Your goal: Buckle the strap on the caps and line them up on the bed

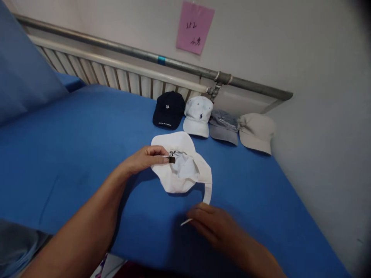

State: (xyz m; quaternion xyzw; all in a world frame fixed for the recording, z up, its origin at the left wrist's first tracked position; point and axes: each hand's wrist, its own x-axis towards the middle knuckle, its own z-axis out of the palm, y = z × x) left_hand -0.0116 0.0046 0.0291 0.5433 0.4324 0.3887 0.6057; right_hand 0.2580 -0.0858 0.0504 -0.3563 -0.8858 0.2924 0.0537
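Observation:
A white baseball cap (174,141) is held over the blue surface, its inside facing me and its brim pointing away. My left hand (150,159) pinches the cap's left edge between thumb and fingers, beside a small dark metal-looking buckle (172,159). The cap's white back strap (207,193) hangs loose from its right side. Down at its lower part my right hand (210,222) is closed around the strap, and the strap's thin end sticks out to the left of the fingers. That hand is a little blurred.
Along the wall stand a black cap (169,110), a white cap with a small dark logo (198,116), a grey cap (223,126) and a beige cap (257,132). Behind them run a radiator (116,75) and a metal pipe (130,51). A blue covered surface (72,154) lies beneath.

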